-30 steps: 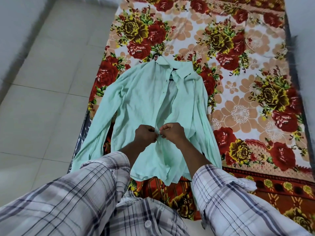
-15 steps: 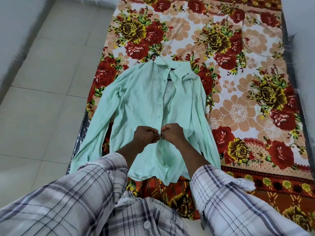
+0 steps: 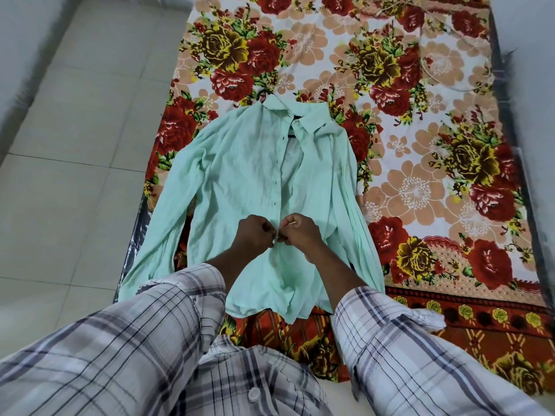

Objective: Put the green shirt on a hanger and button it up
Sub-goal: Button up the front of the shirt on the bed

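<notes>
Bright, even light fills the room. Shadows are soft and faint. The pale floor (image 3: 69,181) shines a little. Lines bend near the edges. The corners look smeared, and the near sleeves (image 3: 120,355) look soft.

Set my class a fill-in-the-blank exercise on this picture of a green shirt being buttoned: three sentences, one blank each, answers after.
The green shirt lies spread on a blanket printed with large ____.
The left hand and right hand pinch the shirt's front edges; its collar points ____ from the person.
On the person's left, the floor is laid with pale ____.
Missing words: flowers; away; tiles.
</notes>
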